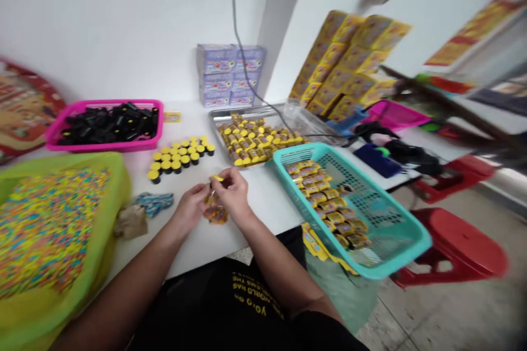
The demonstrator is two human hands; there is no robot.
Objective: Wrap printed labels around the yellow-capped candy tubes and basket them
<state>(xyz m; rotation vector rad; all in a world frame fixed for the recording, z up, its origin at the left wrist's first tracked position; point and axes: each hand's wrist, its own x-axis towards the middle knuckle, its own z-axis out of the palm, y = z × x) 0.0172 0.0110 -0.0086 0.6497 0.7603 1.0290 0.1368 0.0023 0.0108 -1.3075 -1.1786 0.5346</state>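
Observation:
Over the white table, my right hand [234, 193] is closed around a small black canister with a yellow cap [217, 178], the cap showing by the thumb. My left hand [190, 207] is closed too, its fingertips pinching the canister's lower end. A little pile of printed film sleeves [216, 215] lies right under both hands, partly covered by them. Just beyond stand rows of black canisters with yellow caps [180, 158]. A metal tray [213, 115] behind holds many wrapped yellow-capped canisters [251, 140].
At left are a yellow-green basin [119, 175] of colourful candy bits and a pink basket [102, 148] of black canisters. A teal basket [395, 214] with wrapped canisters stands right. Crumpled blue cloth [155, 204], stacked purple boxes [218, 60], yellow boxes [329, 66] and a red stool [461, 241] surround the area.

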